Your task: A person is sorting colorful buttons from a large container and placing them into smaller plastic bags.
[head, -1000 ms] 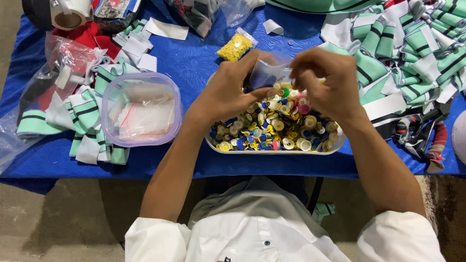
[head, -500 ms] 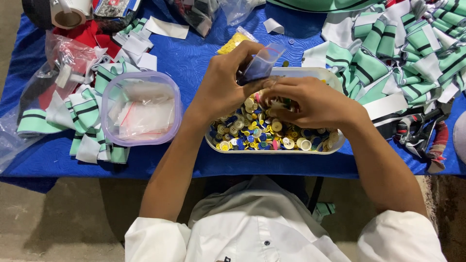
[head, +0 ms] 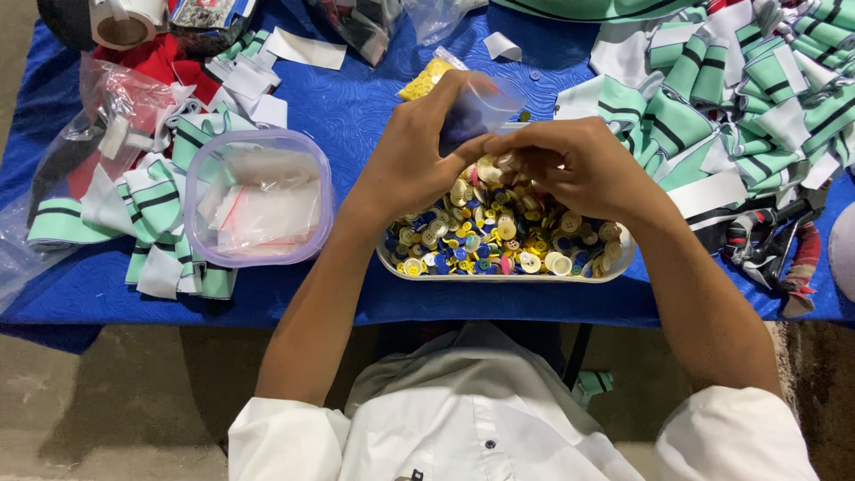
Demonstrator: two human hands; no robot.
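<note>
Buttons (head: 499, 233) of many colours, mostly yellow, blue and cream with a few pink and green, filled a shallow white tray (head: 508, 272) near the front edge of the blue tabletop (head: 356, 107), heaped well above its rim. The right hand (head: 579, 165) hovered over the heap with its fingertips (head: 506, 153) pinched together, closed on what seemed to be one or two buttons, though the pinch itself was too small to tell for sure. The left hand (head: 419, 160) gripped a small clear plastic bag (head: 476, 111) just above the tray's back rim, its mouth turned toward the right fingertips. The step in hand looked like sorting picked buttons into the bag; the next move would call for a steady bag mouth and a clean release inside it.

Left of the tray stood a lidded clear tub (head: 258, 200) holding small empty bags. Green-and-white striped fabric pieces (head: 712, 98) lay piled toward the right back corner, more of them by the left edge (head: 151, 205). A small bag of yellow buttons (head: 426, 78) lay just behind the hands.
</note>
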